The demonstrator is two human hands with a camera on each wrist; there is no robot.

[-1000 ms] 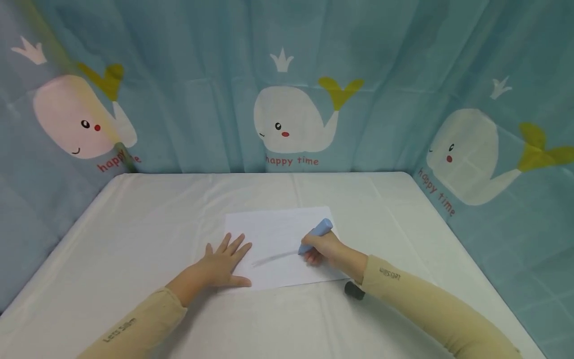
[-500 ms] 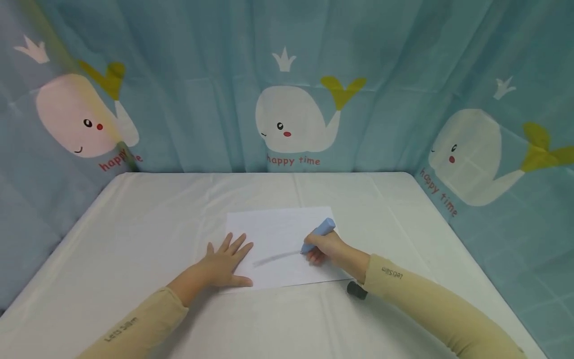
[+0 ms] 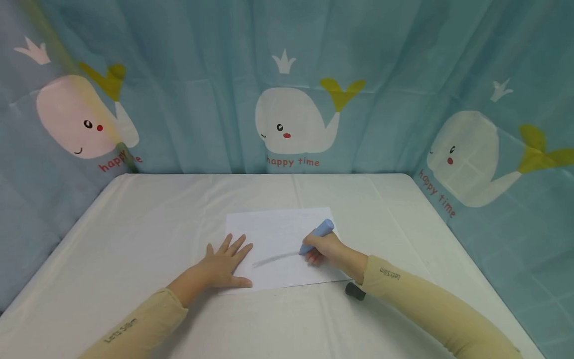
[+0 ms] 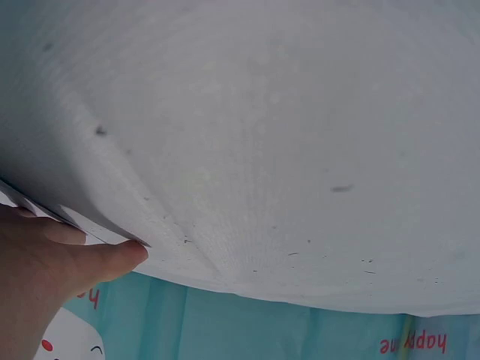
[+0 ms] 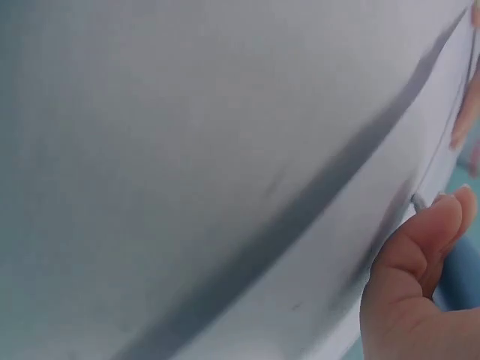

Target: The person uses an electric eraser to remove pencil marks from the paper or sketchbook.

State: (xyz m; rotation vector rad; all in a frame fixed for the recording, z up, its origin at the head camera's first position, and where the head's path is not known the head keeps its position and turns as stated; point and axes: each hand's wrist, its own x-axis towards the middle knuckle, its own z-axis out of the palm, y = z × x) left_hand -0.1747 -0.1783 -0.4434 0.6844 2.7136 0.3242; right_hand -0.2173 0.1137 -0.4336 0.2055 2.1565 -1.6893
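Note:
A white sheet of paper (image 3: 273,227) lies on the table in the head view. My left hand (image 3: 220,267) rests flat on its left side with fingers spread; in the left wrist view the thumb (image 4: 112,259) lies at the paper's edge. Over the right part of the sheet, my right hand (image 3: 326,247) pinches a thick light-blue marker (image 3: 324,228), tilted with its tip down at the paper. A grey streak (image 3: 274,258) runs from that tip towards the left hand. The right wrist view shows thumb and finger around the marker (image 5: 459,279), close behind its grey tip.
A small dark cylindrical thing (image 3: 355,291), perhaps a cap, lies beside the right sleeve (image 3: 417,294), just off the paper's near edge. White cloth covers the table (image 3: 148,214). Blue curtains (image 3: 202,124) with printed whales rise at the back and both sides.

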